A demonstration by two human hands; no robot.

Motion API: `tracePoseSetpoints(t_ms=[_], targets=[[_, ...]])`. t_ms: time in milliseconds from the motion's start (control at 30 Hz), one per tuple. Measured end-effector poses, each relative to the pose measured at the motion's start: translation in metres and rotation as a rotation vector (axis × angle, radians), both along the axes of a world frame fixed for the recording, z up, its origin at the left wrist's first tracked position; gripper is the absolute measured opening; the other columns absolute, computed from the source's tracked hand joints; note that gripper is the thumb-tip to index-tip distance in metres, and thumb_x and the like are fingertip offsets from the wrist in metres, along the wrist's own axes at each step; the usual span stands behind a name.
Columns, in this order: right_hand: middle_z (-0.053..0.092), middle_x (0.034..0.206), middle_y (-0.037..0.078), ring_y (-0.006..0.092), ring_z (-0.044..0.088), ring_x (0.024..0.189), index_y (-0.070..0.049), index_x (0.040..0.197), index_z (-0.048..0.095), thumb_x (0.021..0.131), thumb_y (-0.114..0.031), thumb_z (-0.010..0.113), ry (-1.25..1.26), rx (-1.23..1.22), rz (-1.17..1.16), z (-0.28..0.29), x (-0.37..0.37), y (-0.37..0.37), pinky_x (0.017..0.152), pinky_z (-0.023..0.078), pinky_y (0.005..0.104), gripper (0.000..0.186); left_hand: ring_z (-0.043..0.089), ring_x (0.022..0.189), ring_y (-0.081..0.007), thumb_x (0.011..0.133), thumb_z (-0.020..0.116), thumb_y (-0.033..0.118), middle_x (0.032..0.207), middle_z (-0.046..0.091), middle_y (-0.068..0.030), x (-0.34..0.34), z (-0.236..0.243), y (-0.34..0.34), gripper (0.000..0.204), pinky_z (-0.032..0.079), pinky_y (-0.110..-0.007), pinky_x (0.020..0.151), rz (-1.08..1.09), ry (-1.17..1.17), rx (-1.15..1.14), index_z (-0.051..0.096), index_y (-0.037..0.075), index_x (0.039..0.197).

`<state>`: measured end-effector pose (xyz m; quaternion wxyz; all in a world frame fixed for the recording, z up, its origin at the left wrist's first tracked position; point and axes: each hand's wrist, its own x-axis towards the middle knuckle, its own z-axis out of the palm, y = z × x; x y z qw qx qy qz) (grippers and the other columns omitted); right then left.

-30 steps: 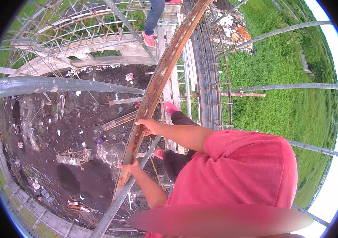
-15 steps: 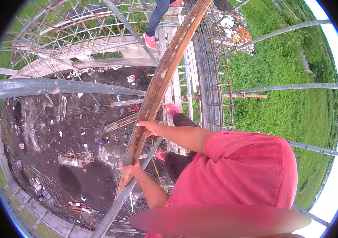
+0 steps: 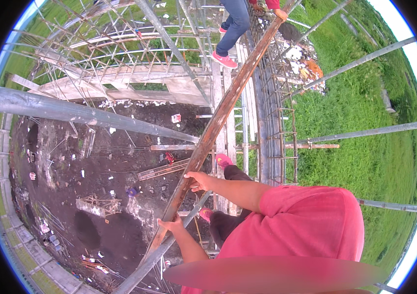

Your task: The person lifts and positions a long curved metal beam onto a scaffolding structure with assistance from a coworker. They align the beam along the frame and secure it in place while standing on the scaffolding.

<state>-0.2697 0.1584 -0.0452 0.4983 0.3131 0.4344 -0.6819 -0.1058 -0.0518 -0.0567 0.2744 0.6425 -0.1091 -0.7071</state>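
A long, worn wooden plank (image 3: pixel 228 105) runs slantwise from the lower left to the top of the view. My right hand (image 3: pixel 197 181) grips its edge, with the thumb on top and the fingers curled beneath. Lower down, my left hand (image 3: pixel 171 224) holds the same plank near its close end, beside a grey metal pipe (image 3: pixel 152 264). A co-worker's hand (image 3: pixel 281 13) is on the plank's far end. The undersides of my fingers are partly hidden by the wood.
My pink shoes (image 3: pixel 224 160) stand on narrow scaffold boards (image 3: pixel 220 132) high above dark, littered ground (image 3: pixel 120 161). A thick pipe (image 3: pixel 86 115) crosses at left. A rebar cage (image 3: pixel 272 117) runs along the boards' right side. The co-worker's shoe (image 3: pixel 224 60) is farther along.
The view has shifted, bringing the co-worker's hand on the far end of the plank into sight. Both my hands keep their hold, and the plank appears lower and farther right.
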Motion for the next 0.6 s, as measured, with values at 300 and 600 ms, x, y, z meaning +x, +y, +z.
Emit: tracePoseSetpoints(t_ms=[300, 600], targets=[[0.060, 0.113, 0.008, 0.0283, 0.059, 0.108, -0.010, 0.117, 0.062, 0.078, -0.045, 0.081, -0.055, -0.058, 0.019, -0.017, 0.001, 0.002, 0.090, 0.051, 0.0458, 0.055, 0.047, 0.135, -0.0373, 0.087, 0.062, 0.065, 0.149, 0.047, -0.0162, 0.009, -0.020, -0.004, 0.089, 0.039, -0.053, 0.114, -0.027, 0.063, -0.045, 0.041, 0.005, 0.149], [0.065, 0.123, 0.011, 0.0288, 0.062, 0.114, -0.009, 0.119, 0.065, 0.084, -0.042, 0.078, -0.083, -0.012, -0.002, -0.006, -0.002, 0.000, 0.097, 0.049, 0.0454, 0.050, 0.050, 0.132, -0.0366, 0.086, 0.062, 0.064, 0.145, 0.051, -0.0166, 0.005, -0.018, -0.007, 0.086, 0.040, -0.050, 0.111, -0.083, 0.066, 0.020, 0.047, 0.005, 0.145]])
